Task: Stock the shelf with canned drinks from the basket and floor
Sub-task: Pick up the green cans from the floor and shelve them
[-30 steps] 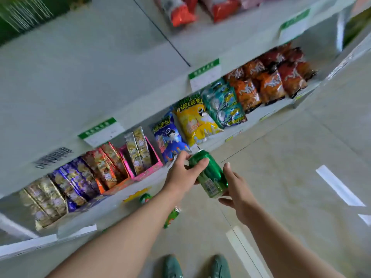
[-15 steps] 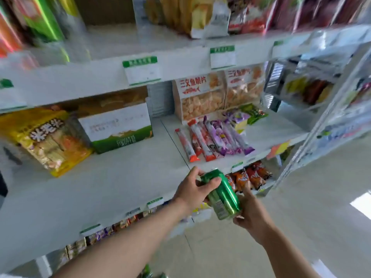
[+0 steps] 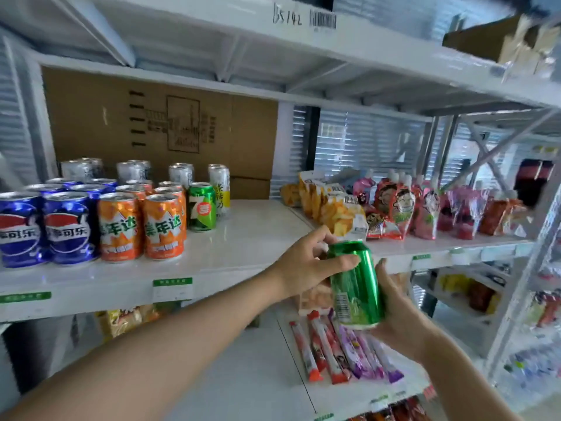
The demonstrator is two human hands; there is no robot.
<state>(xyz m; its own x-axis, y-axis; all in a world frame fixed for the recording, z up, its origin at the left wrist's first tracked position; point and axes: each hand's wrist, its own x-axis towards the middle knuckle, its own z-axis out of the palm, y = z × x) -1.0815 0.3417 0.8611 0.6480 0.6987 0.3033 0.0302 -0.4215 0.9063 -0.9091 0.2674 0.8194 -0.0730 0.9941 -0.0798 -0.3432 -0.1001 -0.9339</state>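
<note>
A green drink can is held between both hands, just in front of the white shelf edge. My left hand grips its upper part, thumb across the front. Under and behind the can's base, my right hand cups it with curled fingers. On the shelf's left part stand blue cola cans, orange soda cans, one green 7-Up can and silver cans behind them. Bare shelf surface lies right of the 7-Up can.
A brown cardboard box stands behind the cans. Snack bags and pouches fill the shelf's right part. Below lies a shelf with stick-shaped snacks. Another shelf board hangs overhead.
The view has swung up from the floor and low shelves to the drinks shelf. Both hands have carried the green can upward with it, keeping the same hold.
</note>
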